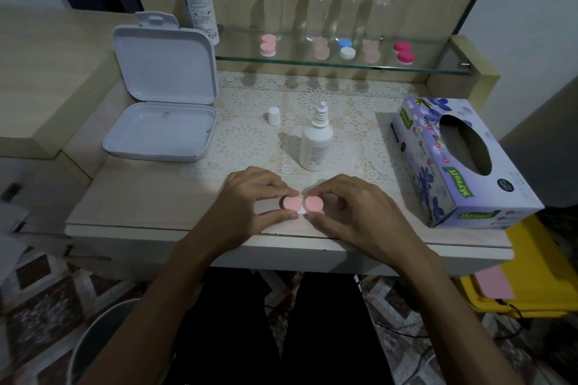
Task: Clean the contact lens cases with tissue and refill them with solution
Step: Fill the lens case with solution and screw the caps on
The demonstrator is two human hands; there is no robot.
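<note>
At lower centre of the frame, one pink-capped twin contact lens case point(302, 204) lies lengthwise left to right near the table's front edge, the left hand point(250, 200) pinching its left cap, the right hand point(347, 206) its right. Behind stands one uncapped white solution bottle point(316, 142); five more cases sit on the glass shelf point(438, 69), one tissue box point(459, 162) at right.
</note>
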